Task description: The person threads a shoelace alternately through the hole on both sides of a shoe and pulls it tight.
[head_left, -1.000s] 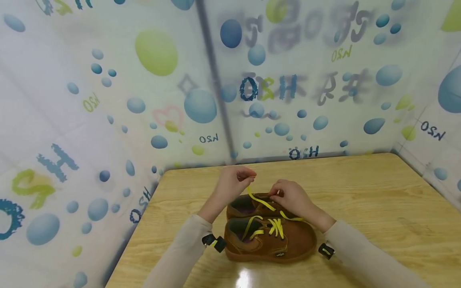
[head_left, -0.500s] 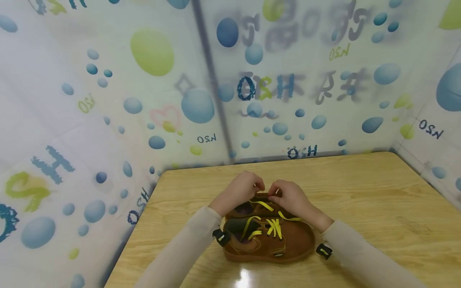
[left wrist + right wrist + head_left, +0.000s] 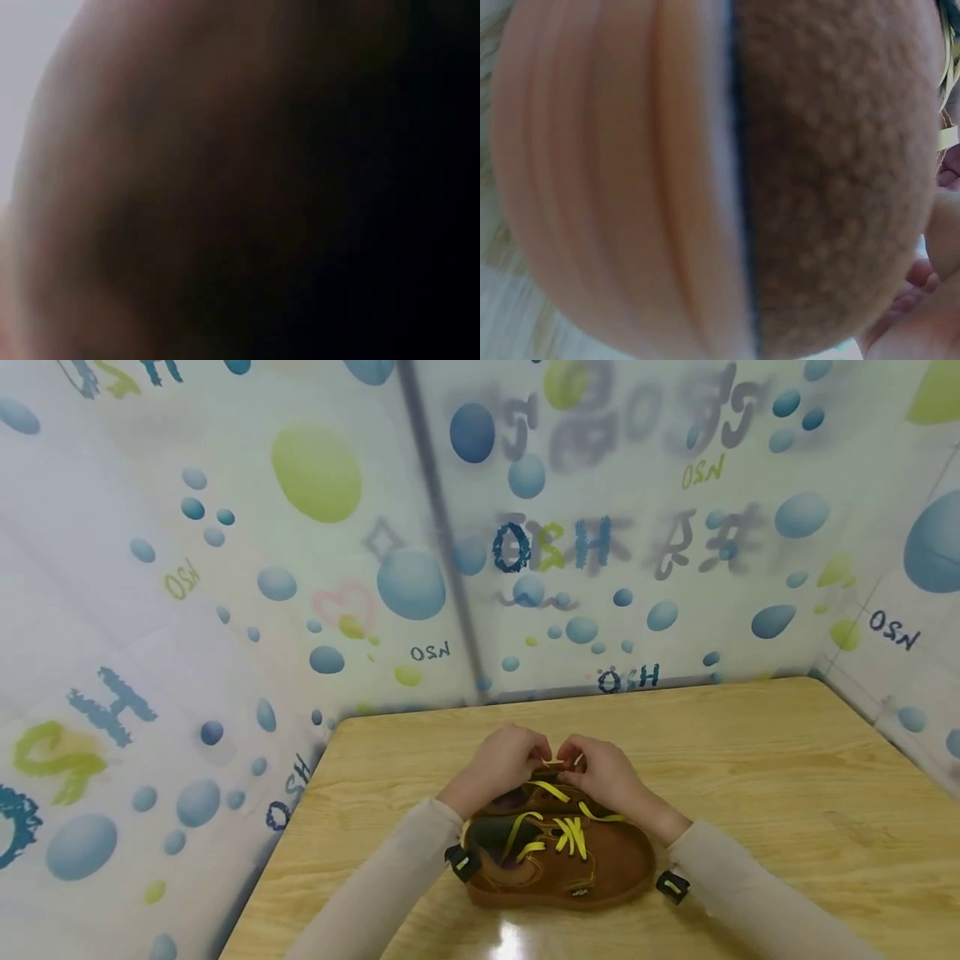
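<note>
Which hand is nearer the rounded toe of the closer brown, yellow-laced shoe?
Right. The right hand is beyond the rounded toe, at the farther brown, yellow-laced shoe; the left hand is farther off, toward the heel.

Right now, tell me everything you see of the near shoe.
The near shoe is low-cut, brown and leather-looking, pale-stitched, with a small dark label on its side and a brown sole. Its yellow lace crosses at the front, with loose strands by the dark opening. It stands upright on the wooden table, toe to the person's right, alongside the far shoe; whether the two touch is hard to tell. Neither the left hand nor the right hand grips it.
</note>
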The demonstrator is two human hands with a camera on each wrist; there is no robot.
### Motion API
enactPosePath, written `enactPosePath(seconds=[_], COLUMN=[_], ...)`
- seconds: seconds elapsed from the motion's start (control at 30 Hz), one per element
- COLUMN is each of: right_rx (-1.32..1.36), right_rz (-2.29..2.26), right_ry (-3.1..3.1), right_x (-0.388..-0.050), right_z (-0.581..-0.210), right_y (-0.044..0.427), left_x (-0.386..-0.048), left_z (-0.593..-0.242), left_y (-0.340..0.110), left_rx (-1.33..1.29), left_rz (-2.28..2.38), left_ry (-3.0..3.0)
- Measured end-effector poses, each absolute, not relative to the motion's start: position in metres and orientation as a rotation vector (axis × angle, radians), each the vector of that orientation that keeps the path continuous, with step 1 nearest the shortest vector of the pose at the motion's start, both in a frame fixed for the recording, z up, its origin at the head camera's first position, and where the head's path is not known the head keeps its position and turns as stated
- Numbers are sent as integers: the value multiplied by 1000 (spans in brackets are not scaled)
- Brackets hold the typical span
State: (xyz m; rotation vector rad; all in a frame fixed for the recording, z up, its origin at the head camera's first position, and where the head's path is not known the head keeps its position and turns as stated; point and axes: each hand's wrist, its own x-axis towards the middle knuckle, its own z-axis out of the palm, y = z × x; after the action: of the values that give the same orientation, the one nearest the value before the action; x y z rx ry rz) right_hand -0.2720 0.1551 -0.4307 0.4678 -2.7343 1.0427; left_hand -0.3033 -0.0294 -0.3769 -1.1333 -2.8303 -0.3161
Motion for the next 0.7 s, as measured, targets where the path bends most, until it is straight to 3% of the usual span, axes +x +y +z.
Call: enactPosePath(seconds=[0.17,0.47,0.7], right_rx=[467,492,587], right_rz=[1076,1715,1305], right_ry=[-2734,-2639,-2849], right_x=[-275,-279,-258], right_z=[-432,-440,-424], right_y=[156,178,197], left_x=[-303,-302,-296], left_z=[-377,-377,-376], left_y=[-31,-35,-47], left_rx=[-1125,-1086,-1019], left_rz=[-268,-222,-269], left_ry=[-2823,-2861,-2825])
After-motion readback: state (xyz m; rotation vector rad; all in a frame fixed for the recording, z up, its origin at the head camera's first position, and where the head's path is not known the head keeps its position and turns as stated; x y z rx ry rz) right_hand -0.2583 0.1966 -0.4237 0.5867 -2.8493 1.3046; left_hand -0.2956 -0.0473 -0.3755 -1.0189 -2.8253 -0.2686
